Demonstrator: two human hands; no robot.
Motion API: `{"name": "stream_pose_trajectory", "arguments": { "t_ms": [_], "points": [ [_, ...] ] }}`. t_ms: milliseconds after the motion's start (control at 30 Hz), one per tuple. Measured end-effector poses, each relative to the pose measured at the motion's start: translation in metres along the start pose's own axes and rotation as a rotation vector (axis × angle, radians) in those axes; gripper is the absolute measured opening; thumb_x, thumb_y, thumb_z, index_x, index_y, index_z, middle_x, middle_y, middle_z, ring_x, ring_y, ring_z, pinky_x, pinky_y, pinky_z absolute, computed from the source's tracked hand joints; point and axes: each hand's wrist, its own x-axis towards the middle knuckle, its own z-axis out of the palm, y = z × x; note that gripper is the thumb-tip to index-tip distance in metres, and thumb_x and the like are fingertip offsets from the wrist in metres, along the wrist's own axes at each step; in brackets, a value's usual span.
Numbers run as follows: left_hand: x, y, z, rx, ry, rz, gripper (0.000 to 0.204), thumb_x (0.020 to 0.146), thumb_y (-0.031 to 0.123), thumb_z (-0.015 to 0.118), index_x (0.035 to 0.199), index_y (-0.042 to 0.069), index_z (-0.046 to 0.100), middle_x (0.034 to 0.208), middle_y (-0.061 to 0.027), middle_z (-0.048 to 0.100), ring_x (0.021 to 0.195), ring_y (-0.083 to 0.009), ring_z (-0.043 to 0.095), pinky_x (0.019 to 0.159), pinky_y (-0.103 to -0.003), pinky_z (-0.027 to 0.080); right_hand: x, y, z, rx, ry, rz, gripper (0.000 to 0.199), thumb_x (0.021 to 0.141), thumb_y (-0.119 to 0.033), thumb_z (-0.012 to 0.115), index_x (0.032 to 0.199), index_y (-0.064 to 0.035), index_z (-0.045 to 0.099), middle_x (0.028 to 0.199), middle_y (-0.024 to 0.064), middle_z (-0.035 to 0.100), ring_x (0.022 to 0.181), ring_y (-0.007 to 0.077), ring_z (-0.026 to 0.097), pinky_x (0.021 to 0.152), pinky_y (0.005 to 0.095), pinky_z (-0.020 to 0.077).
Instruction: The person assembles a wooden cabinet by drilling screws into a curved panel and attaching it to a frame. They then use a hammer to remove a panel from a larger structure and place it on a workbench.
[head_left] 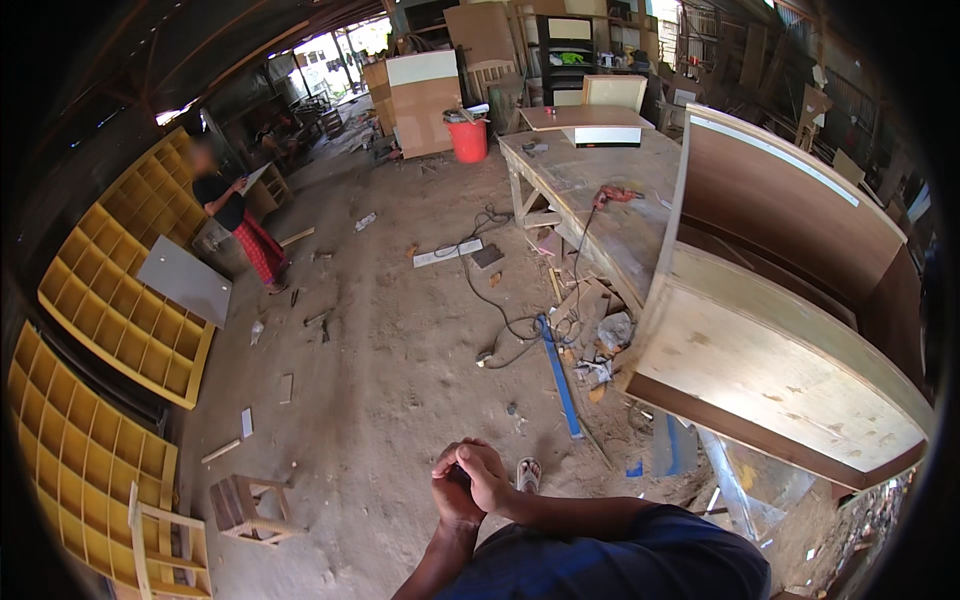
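Observation:
In front of my body, my left hand (456, 497) and my right hand (486, 476) are brought together, palms facing and fingers folded against each other. Between them is a dark hollow, and I cannot make out whether anything is held there. Both are raised above the dirt floor, touching no furniture. My sandalled foot (528, 474) shows just beyond them. A long blue strip (559, 378) lies on the ground ahead and to the right.
A large wooden cabinet (770, 365) rests tilted by the workbench (610, 200), which bears a red power drill (617, 194). Cable and scraps litter the floor. Yellow compartment shelves (120, 290) line the left, near a small stool (250, 508). A person (235, 205) stands at far left.

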Motion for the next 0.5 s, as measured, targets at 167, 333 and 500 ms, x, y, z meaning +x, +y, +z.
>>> {"name": "stream_pose_trajectory", "arguments": {
  "t_ms": [167, 333, 500],
  "points": [
    [0.111, 0.048, -0.043, 0.718, 0.125, 0.381, 0.036, 0.105, 0.035, 0.044, 0.105, 0.003, 0.063, 0.102, -0.0068, 0.065, 0.098, -0.0188, 0.063, 0.092, -0.036, 0.053, 0.107, 0.057, -0.012, -0.132, -0.173, -0.122, 0.048, 0.111, -0.031, 0.044, 0.097, 0.0026, 0.076, 0.097, 0.0146, 0.077, 0.092, 0.0236, 0.072, 0.086, 0.0352, 0.0524],
    [0.214, 0.091, -0.073, 1.006, 0.298, 0.546, 0.034, 0.104, 0.032, 0.046, 0.104, 0.003, 0.064, 0.099, -0.0064, 0.067, 0.096, -0.0189, 0.065, 0.091, -0.036, 0.054, 0.225, 0.090, -0.021, -0.309, -0.297, -0.126, 0.040, 0.110, -0.028, 0.047, 0.101, 0.0004, 0.073, 0.097, 0.0144, 0.075, 0.096, 0.0276, 0.073, 0.086, 0.0381, 0.0541],
    [0.325, 0.124, -0.099, 0.182, 0.159, 0.190, 0.031, 0.103, 0.027, 0.049, 0.110, 0.002, 0.065, 0.104, -0.0089, 0.069, 0.101, -0.0224, 0.066, 0.096, -0.039, 0.054, 0.319, 0.107, -0.063, -0.373, -0.300, -0.031, 0.034, 0.108, -0.027, 0.055, 0.097, 0.0004, 0.073, 0.097, 0.0134, 0.075, 0.095, 0.0265, 0.073, 0.086, 0.0371, 0.0549]
  ]
}}
